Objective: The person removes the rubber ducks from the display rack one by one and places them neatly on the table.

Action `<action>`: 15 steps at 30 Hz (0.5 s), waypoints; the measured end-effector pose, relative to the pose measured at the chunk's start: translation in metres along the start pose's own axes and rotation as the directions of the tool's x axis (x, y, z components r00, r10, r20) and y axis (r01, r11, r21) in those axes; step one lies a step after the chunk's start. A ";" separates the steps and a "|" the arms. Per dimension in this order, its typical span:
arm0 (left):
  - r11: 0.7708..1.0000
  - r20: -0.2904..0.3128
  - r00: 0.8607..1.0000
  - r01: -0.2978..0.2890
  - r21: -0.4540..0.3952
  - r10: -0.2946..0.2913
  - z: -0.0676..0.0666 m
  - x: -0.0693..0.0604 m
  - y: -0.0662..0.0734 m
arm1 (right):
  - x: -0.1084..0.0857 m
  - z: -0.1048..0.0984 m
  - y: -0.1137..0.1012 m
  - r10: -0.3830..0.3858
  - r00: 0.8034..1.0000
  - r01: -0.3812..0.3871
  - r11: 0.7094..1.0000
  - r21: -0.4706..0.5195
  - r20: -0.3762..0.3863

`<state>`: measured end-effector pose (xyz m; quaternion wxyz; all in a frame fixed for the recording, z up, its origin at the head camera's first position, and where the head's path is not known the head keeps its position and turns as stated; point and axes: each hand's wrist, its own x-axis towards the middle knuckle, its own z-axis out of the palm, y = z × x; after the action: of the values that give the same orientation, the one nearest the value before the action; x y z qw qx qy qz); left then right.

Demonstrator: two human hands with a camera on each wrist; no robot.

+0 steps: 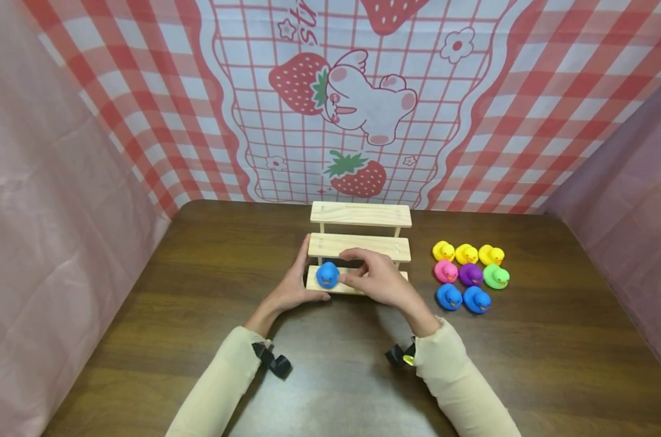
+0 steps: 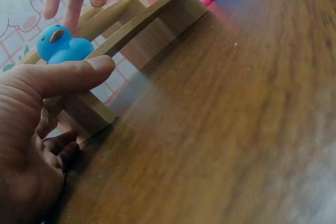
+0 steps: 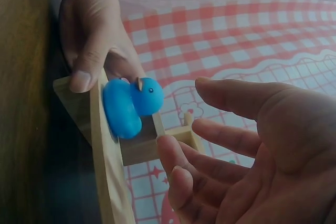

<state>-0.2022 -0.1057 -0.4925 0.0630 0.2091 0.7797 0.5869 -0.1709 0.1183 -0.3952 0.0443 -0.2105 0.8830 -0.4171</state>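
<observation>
A small wooden three-step display stand stands on the table. On the left part of its lowest step a blue rubber duck sits upright. My left hand grips the stand's left end, with the thumb along the front of the low step and other fingers at its side. Just right of the duck is my right hand, its fingers apart and loosely bent. In the right wrist view a gap shows between the right hand and the duck, and it holds nothing.
Right of the stand, more rubber ducks stand in rows: yellow ones at the back, then pink, purple and green, with two blue ducks in front. Behind the table hangs a checked strawberry cloth.
</observation>
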 end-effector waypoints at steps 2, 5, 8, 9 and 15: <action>1.000 0.002 1.000 -0.002 0.002 0.002 0.000 0.001 0.000 | 0.000 0.002 0.001 -0.005 1.000 0.005 1.000 -0.002 -0.002; 1.000 0.004 1.000 -0.004 -0.003 0.004 0.000 0.002 -0.001 | 0.000 0.005 0.001 -0.016 1.000 0.016 1.000 -0.004 -0.002; 1.000 0.003 1.000 -0.005 -0.008 0.005 0.000 0.002 -0.002 | 0.000 0.008 0.001 -0.029 1.000 0.029 0.999 -0.015 0.000; 1.000 0.003 1.000 -0.004 -0.008 0.004 0.000 0.002 -0.002 | 0.001 0.009 0.002 -0.031 1.000 0.031 0.999 -0.020 0.002; 1.000 0.007 1.000 -0.002 -0.010 0.002 -0.001 0.000 0.000 | 0.002 0.016 0.001 -0.001 1.000 0.003 0.997 -0.076 0.027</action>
<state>-0.2030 -0.1064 -0.4925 0.0660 0.2114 0.7763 0.5901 -0.1687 0.1066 -0.4064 0.0477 -0.2183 0.8974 -0.3804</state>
